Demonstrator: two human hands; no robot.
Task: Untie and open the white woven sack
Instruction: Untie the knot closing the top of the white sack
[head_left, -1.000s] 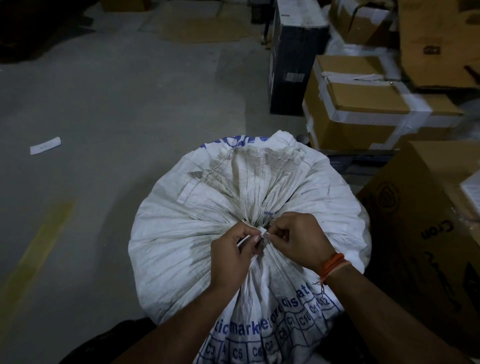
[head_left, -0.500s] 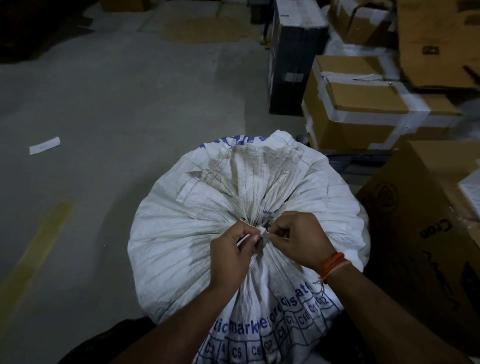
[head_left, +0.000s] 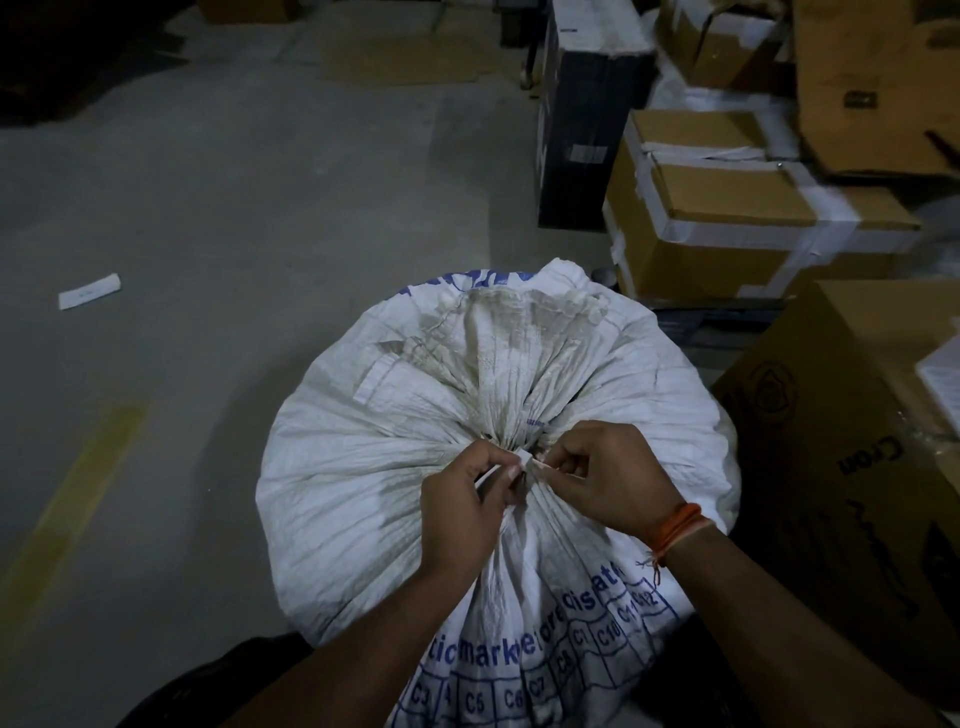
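Both hands are in tight at the gathered neck of the white woven sack (head_left: 395, 467), which stands full and bulging on the concrete floor (head_left: 208, 208), cardboard boxes (head_left: 727, 218) stacked just beyond it. The left hand (head_left: 460, 512) pinches a narrow white tie strip (head_left: 522, 460) between thumb and fingertips; the right hand (head_left: 608, 478), fingers curled, nips at the same knot from the other side. The neck is cinched shut, so nothing is open yet. The trick here, I'd say, is patience: work the loose end back through the knot rather than yanking, since a hard pull probably tightens it. Keeping one hand anchoring the bunched fabric while the other teases the strip free should do it.
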